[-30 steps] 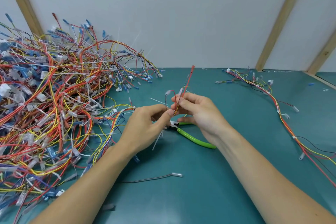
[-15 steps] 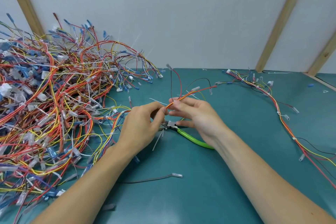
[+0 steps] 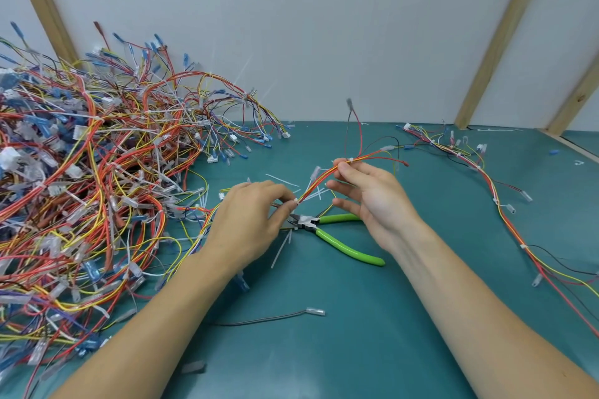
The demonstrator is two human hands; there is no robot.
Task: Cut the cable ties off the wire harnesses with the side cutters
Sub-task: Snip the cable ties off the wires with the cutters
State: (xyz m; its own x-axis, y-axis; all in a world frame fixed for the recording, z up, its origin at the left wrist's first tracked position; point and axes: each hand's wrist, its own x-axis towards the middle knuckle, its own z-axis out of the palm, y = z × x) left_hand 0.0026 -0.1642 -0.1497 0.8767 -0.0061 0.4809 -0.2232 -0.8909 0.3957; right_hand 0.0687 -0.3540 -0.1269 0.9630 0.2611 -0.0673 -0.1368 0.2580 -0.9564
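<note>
A thin wire harness (image 3: 319, 178) of red, orange and yellow wires stretches between my two hands above the green table. My left hand (image 3: 252, 220) pinches it at a white cable tie (image 3: 295, 201). My right hand (image 3: 369, 194) pinches it higher up beside another white tie (image 3: 351, 160), the other fingers spread. Loose ends of the harness fan up and to the right. The side cutters (image 3: 337, 236) with bright green handles lie on the table between and below my hands, held by neither.
A large tangled pile of harnesses (image 3: 97, 178) fills the left of the table. Another long harness (image 3: 505, 217) trails down the right side. Cut white tie pieces (image 3: 282, 248) and a loose dark wire (image 3: 278, 318) lie near the cutters.
My right hand has slid up and to the right along the harness, drawing it taut away from my left hand. The cutters stayed on the table.
</note>
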